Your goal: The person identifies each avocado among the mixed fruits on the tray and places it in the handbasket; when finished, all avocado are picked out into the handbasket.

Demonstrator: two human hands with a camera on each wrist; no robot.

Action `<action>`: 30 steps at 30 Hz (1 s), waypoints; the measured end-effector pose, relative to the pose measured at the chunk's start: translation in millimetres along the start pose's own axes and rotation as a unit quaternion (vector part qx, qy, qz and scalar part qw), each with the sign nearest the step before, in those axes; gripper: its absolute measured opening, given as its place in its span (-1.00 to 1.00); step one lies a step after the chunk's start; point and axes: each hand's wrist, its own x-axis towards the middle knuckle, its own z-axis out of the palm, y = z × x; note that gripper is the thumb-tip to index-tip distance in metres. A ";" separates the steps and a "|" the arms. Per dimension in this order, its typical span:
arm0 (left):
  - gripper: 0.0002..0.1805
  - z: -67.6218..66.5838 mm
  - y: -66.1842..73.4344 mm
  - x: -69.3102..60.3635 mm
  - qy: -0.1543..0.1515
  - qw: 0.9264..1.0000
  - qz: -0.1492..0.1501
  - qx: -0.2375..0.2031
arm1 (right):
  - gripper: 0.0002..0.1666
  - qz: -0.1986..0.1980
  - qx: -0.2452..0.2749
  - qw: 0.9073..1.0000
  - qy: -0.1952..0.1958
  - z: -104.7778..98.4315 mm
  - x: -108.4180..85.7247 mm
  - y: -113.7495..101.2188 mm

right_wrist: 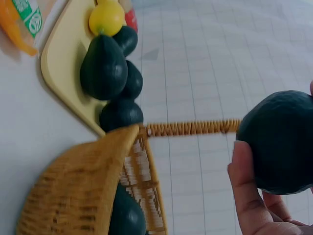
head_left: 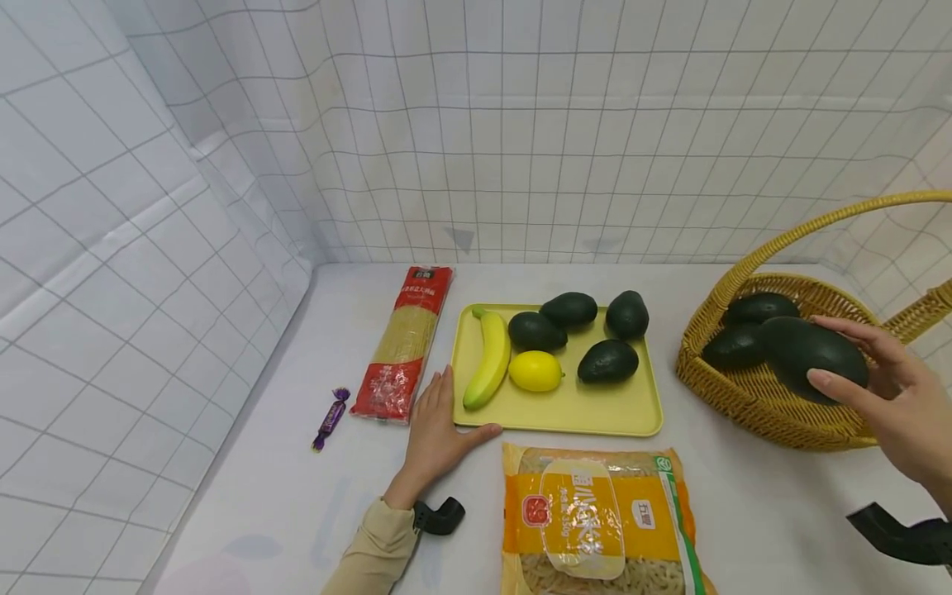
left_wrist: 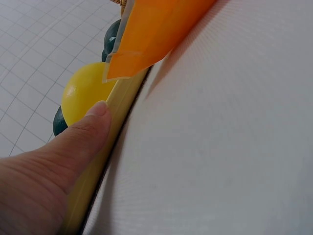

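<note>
My right hand [head_left: 903, 392] grips a dark green avocado [head_left: 812, 360] over the wicker basket [head_left: 732, 405]; thumb and fingers stand on opposite sides of it. Two more avocados [head_left: 732, 345] lie in the basket below. My left hand [head_left: 435, 438] touches the near left corner of the yellow tray [head_left: 565, 420], fingers straight along its left side and thumb against the front rim. On the tray are a banana [head_left: 489, 359], a lemon [head_left: 535, 371] and several avocados [head_left: 608, 361]. In the right wrist view, the held avocado [right_wrist: 281, 142] appears beside the basket handle [right_wrist: 190, 128].
A red-ended pack of noodles [head_left: 407, 343] lies left of the tray, with a purple wrapped candy [head_left: 330, 419] farther left. An orange bag of pasta [head_left: 602, 521] lies in front of the tray. The basket's tall handle [head_left: 811, 231] arches above it. Gridded white cloth hangs behind.
</note>
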 end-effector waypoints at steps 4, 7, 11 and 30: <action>0.26 -0.6 0.6 0.3 -0.001 1.000 -0.001 0.002 | -0.22 0.011 0.014 1.000 0.019 -18.0 4.9 10.8; 0.26 -0.7 0.5 0.6 -0.001 1.000 -0.002 0.001 | -0.26 0.030 0.006 0.999 0.029 -30.4 11.6 17.9; 0.27 -0.1 0.4 0.7 -0.001 1.000 -0.002 -0.001 | -0.28 0.086 -0.052 0.994 0.032 -48.9 21.2 34.0; 0.26 0.1 2.0 -0.6 0.000 1.000 -0.004 -0.003 | -0.17 0.224 -0.291 0.922 -0.119 -64.7 55.5 63.5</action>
